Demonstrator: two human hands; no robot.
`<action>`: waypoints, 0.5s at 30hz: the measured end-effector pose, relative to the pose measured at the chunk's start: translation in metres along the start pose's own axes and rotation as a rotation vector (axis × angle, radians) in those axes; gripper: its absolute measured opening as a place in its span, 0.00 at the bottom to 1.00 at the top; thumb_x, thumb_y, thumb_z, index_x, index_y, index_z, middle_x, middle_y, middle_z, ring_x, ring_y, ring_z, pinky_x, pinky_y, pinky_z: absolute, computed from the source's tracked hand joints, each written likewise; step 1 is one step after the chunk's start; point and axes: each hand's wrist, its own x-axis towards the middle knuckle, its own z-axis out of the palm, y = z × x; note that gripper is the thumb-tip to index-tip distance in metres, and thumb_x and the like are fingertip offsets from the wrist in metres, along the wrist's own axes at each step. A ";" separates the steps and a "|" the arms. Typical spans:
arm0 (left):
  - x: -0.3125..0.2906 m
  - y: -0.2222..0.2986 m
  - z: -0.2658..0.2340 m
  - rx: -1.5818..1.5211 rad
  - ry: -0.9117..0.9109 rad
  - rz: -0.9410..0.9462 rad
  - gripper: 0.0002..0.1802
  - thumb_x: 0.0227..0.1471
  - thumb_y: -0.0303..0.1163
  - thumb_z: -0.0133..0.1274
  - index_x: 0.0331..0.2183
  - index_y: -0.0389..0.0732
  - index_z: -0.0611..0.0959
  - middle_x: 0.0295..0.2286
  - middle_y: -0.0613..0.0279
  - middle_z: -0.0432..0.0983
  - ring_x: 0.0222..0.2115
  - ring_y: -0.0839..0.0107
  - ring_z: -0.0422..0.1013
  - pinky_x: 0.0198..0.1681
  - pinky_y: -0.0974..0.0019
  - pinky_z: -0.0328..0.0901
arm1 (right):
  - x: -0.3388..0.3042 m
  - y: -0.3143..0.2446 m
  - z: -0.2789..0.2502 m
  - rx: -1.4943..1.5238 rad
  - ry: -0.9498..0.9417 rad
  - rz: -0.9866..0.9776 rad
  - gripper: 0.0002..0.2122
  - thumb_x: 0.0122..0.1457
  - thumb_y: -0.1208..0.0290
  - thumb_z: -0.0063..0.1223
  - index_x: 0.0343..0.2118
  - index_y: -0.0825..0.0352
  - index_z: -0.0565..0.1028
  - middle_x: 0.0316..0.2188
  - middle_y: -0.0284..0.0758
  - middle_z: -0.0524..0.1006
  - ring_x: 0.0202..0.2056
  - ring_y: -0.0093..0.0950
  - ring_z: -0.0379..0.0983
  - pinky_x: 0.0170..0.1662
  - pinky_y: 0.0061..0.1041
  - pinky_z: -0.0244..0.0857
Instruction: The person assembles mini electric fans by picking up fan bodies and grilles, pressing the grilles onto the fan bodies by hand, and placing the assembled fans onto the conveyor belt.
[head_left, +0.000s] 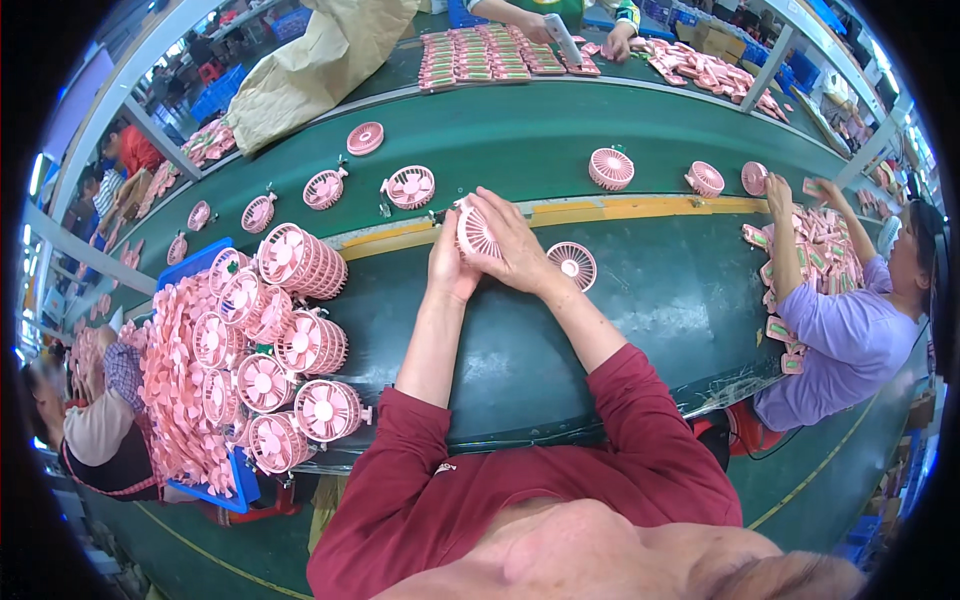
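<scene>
Between my two hands is a pink fan head (pixel 478 235) with a slatted round grille, raised over the near edge of the conveyor. My left hand (pixel 452 262) cups it from the left and below. My right hand (pixel 515 250) wraps over its right side, fingers along the top. Just right of my right hand, a round pink grille cover (pixel 572 266) lies on the dark green work surface. To my left stand stacks of pink fan heads (pixel 300 262), several with blades showing inside their cages.
A blue tray (pixel 243 480) heaped with pink fan blades (pixel 180 385) sits left. Fan parts (pixel 410 187) lie spaced along the green conveyor belt (pixel 480 130). At right, a co-worker in a lilac top (pixel 845 320) handles pink pieces (pixel 815 250); another works across the belt.
</scene>
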 end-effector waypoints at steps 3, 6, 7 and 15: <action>-0.008 -0.015 0.018 0.272 0.043 0.374 0.17 0.66 0.40 0.38 0.49 0.41 0.71 0.44 0.62 0.70 0.44 0.73 0.70 0.47 0.67 0.66 | -0.004 0.001 0.017 0.091 0.125 0.086 0.34 0.58 0.52 0.51 0.61 0.71 0.58 0.59 0.51 0.59 0.60 0.49 0.55 0.62 0.40 0.51; -0.013 -0.018 0.024 0.701 0.031 0.747 0.15 0.65 0.36 0.39 0.49 0.39 0.71 0.46 0.61 0.68 0.47 0.74 0.66 0.51 0.68 0.62 | -0.001 -0.005 0.032 0.589 0.090 0.495 0.28 0.67 0.49 0.32 0.60 0.68 0.60 0.54 0.43 0.67 0.56 0.34 0.64 0.59 0.31 0.57; -0.013 -0.019 0.023 0.983 0.016 0.976 0.15 0.65 0.35 0.39 0.49 0.38 0.70 0.46 0.61 0.67 0.48 0.74 0.65 0.53 0.68 0.60 | -0.002 -0.013 0.037 0.986 0.124 0.597 0.28 0.67 0.48 0.29 0.59 0.67 0.60 0.53 0.40 0.68 0.56 0.31 0.65 0.58 0.29 0.57; -0.015 -0.010 0.022 0.279 0.027 0.385 0.20 0.66 0.41 0.36 0.52 0.39 0.68 0.45 0.60 0.71 0.44 0.72 0.70 0.47 0.67 0.66 | -0.004 0.002 0.014 0.323 0.081 0.081 0.38 0.61 0.43 0.41 0.63 0.72 0.51 0.60 0.49 0.59 0.62 0.41 0.55 0.64 0.34 0.48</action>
